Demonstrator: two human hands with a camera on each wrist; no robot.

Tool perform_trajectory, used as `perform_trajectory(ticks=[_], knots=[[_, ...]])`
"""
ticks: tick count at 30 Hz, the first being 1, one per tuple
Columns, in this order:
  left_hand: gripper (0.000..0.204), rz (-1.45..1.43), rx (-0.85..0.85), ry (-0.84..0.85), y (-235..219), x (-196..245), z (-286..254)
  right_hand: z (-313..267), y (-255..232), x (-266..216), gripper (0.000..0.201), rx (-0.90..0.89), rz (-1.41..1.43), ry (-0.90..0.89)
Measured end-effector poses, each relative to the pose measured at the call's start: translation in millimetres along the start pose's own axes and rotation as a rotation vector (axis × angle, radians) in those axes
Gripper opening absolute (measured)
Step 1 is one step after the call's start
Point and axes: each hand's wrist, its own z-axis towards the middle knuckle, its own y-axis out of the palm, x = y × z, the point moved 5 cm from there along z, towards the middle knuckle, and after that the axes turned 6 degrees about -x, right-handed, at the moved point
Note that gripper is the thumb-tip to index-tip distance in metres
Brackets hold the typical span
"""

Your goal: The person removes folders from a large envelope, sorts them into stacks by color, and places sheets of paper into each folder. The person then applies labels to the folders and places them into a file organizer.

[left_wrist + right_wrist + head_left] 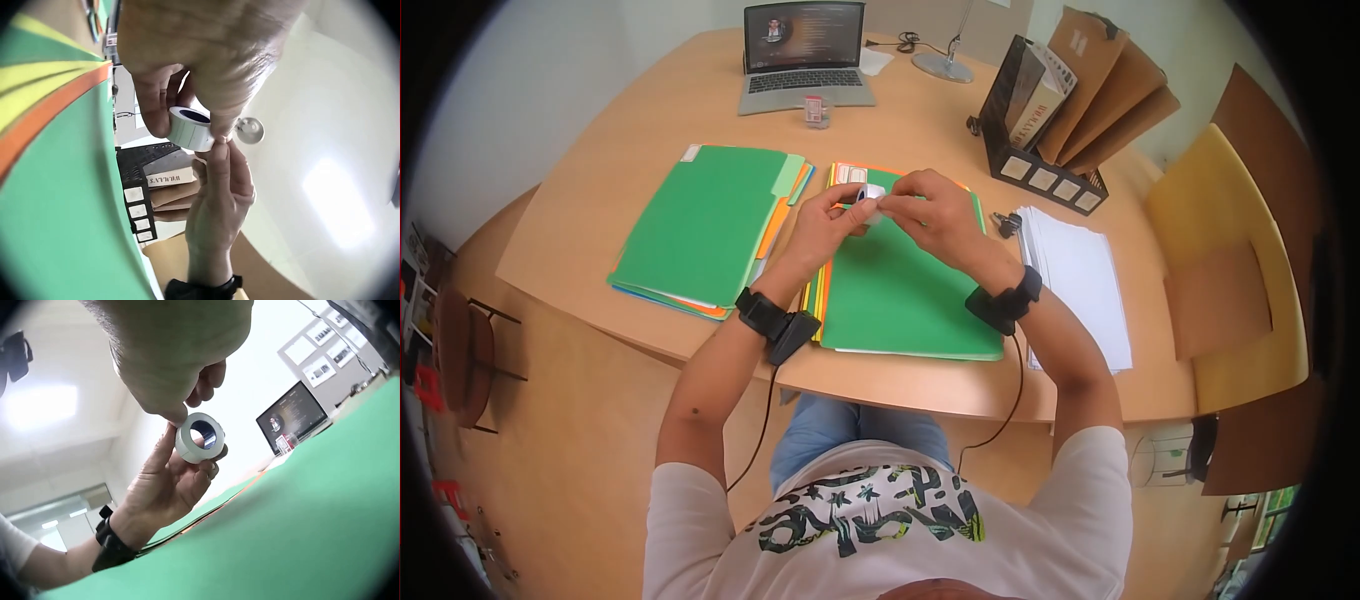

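My left hand (825,228) holds a small roll of white labels (189,135) by its sides, above a green folder (910,280). A dark blue core shows inside the roll in the right wrist view. Thumb and fingertips of my right hand (942,215) pinch at the roll's outer edge, where the label strip is; the fingertips hide the strip's end. Under the green folder lie yellow and orange folders (59,115), with small white labels (852,173) at the top left corner.
Another stack of green folders (695,225) lies to the left. White paper sheets (1080,285) and a black clip (1006,224) are at the right. Behind stand a laptop (805,70), a small clear box (816,112), a lamp base (943,67) and a black file holder (1030,165) with books and brown folders.
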Motion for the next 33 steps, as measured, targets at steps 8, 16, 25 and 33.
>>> perform_trajectory(ticks=[8,16,25,33], knots=[[0.037,-0.18,0.21,-0.148,-43.4,-31.0,2.3,27.3,64.8,73.8,0.031,-0.423,-0.1,0.313],[0.04,-0.193,0.29,-0.15,-51.3,-41.3,3.9,12.9,99.0,81.0,0.043,-0.624,-0.191,0.384],[0.037,-0.107,0.179,-0.159,-52.3,-32.2,3.1,5.8,98.3,96.7,0.051,-0.67,0.069,0.389],[0.05,0.91,0.012,-0.016,-62.3,17.9,-23.9,-8.8,53.6,82.5,0.049,-0.778,0.326,0.421]])
